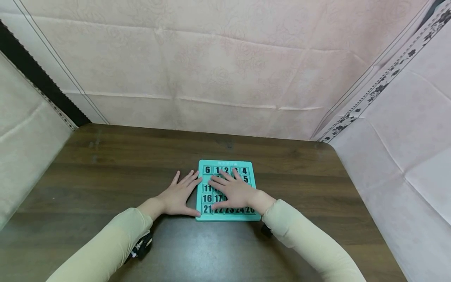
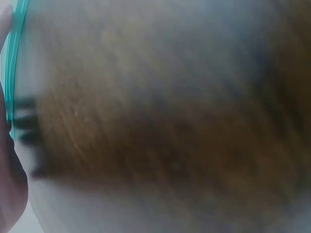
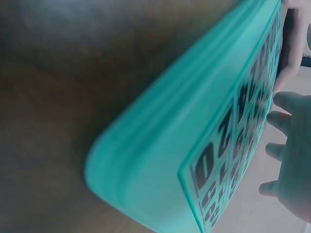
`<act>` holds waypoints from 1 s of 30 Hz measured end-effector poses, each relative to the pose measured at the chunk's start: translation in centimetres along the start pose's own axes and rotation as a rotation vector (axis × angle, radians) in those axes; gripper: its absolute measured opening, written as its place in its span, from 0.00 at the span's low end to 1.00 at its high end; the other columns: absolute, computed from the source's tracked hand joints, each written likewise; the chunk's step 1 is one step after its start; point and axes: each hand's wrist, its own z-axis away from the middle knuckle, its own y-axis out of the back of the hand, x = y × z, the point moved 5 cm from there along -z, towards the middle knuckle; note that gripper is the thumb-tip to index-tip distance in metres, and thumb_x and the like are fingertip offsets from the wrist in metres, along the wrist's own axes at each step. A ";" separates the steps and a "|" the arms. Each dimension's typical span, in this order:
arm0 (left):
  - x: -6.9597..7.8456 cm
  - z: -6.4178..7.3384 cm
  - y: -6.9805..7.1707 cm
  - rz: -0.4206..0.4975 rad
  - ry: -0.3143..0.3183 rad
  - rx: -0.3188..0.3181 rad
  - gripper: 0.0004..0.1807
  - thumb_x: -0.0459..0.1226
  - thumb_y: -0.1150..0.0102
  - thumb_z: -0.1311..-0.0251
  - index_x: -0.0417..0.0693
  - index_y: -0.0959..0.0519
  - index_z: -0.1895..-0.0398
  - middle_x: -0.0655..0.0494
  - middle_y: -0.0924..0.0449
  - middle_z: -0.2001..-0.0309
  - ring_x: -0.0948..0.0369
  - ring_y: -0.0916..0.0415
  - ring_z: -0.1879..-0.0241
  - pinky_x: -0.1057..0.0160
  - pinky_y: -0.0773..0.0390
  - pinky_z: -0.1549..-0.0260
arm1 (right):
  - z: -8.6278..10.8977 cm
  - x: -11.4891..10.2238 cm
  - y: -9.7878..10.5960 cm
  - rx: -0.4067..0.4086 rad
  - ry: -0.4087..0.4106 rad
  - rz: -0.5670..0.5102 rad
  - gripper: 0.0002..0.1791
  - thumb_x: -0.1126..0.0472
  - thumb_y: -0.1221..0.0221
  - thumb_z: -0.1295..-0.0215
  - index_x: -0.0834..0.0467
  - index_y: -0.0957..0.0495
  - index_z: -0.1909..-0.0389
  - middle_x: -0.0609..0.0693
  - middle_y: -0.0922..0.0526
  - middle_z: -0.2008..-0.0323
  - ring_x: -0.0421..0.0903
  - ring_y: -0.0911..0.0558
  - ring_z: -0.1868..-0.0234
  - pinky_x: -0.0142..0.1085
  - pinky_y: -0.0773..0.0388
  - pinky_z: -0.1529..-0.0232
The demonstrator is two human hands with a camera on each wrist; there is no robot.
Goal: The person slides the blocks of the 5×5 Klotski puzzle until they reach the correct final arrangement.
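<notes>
A teal number sliding puzzle (image 1: pixel 229 218) lies flat on the wooden table, its black-numbered tiles (image 1: pixel 207 198) set in a grid. Its top row starts with 6 at the left and ends with 4. My left hand (image 1: pixel 176 196) is spread at the puzzle's left side, with fingertips and thumb right at that edge. Across the tiles lies my right hand (image 1: pixel 236 193), fingers spread and pointing left, covering much of the middle. The right wrist view shows the puzzle's thick rounded corner (image 3: pixel 141 160) close up, with my right-hand fingers (image 3: pixel 277 151) over the tiles.
The brown wood-grain table (image 1: pixel 105 168) extends around the puzzle. Pale patterned cloth (image 1: pixel 211 78) hangs behind it and more cloth (image 1: pixel 398 164) borders the right side. A black device (image 1: pixel 142 246) is strapped under the left wrist, another (image 1: pixel 266 231) under the right.
</notes>
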 end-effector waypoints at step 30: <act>-0.1 0.0 -0.1 0.011 -0.003 -0.007 0.60 0.73 0.49 0.56 0.46 0.50 0.27 0.50 0.62 0.24 0.50 0.65 0.25 0.37 0.69 0.33 | -1.2 0.4 0.4 -0.028 -0.043 0.043 0.49 0.22 0.61 0.45 0.42 0.57 0.26 0.41 0.57 0.25 0.49 0.63 0.24 0.58 0.69 0.30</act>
